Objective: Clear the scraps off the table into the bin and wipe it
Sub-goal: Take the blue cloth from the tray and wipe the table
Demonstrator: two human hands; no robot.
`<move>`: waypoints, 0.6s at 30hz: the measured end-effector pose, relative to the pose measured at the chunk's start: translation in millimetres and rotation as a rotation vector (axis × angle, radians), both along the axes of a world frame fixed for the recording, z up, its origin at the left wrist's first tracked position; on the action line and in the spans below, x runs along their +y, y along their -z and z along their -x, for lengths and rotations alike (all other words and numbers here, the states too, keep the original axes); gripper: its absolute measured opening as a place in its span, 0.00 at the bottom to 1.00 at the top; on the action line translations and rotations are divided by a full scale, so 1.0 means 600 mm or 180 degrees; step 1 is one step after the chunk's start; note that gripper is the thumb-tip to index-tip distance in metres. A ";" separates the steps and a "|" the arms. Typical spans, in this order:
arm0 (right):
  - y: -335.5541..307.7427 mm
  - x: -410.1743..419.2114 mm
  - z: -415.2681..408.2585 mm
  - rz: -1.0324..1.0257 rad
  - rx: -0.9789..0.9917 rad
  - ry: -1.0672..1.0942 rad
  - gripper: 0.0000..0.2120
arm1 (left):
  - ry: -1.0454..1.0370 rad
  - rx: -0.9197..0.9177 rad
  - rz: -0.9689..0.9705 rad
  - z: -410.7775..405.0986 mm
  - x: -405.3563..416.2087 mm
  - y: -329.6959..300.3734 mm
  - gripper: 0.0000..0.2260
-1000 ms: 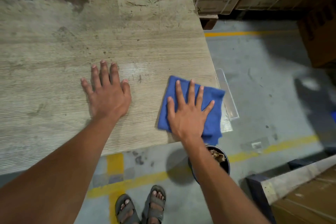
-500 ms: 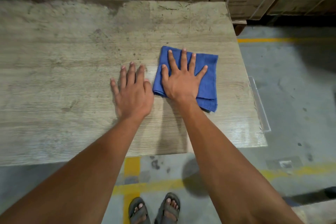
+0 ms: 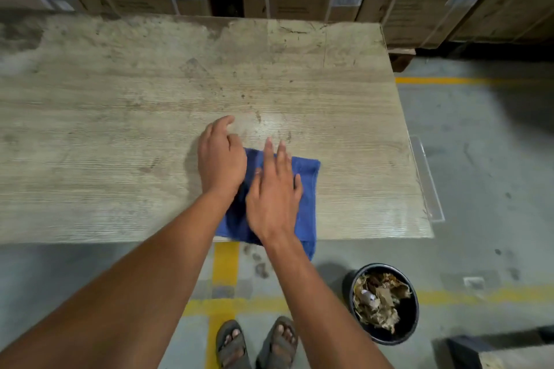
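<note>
Blue cloth [image 3: 302, 189] sits at the bench's [image 3: 120, 129] near edge, lower centre of frame, its bottom right corner hanging off the edge toward the floor. Folded roughly square, long axis running near-to-far, slightly tilted.

Right hand [image 3: 274, 192] lies flat on top of the cloth, fingers straight and spread a little, pointing up-frame, pressing it down. No pinch visible. Left hand [image 3: 220, 159] is at the cloth's upper left corner, mostly on bare bench; its heel overlaps the cloth's left edge. Its fingers look loosely curled and I see nothing held, though motion blur makes that less than certain.

Key relation: the cloth is directly under the right hand, so that hand drives the wipe. The unwiped area lies up-frame and to the left, with stains and specks toward centre and far edge of the bench. Next stroke likely goes away from the body or leftward, and the left hand sits in that leftward path.

Bin [image 3: 385, 302] stands on the floor at lower right, below and right of the cloth, with brown scraps [image 3: 377, 296] inside. No loose scraps visible on the bench, so scrap clearing looks done; wiping is in hand.
</note>
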State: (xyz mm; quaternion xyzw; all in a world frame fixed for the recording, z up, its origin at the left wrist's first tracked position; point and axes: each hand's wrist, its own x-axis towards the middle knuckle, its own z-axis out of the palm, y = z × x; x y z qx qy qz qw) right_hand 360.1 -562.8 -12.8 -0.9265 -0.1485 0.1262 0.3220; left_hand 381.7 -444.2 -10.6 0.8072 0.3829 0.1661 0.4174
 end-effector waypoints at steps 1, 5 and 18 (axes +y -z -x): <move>-0.009 -0.023 -0.022 -0.0285 -0.0172 0.0184 0.29 | -0.0113 0.0033 -0.0436 0.019 -0.018 -0.004 0.18; 0.002 -0.113 -0.140 0.0100 -0.0641 0.0366 0.29 | 0.0329 0.0606 -0.1147 0.078 -0.104 0.015 0.22; 0.055 -0.178 -0.229 0.1266 -0.0802 -0.0232 0.30 | 0.1944 0.0577 -0.1558 0.061 -0.015 0.033 0.22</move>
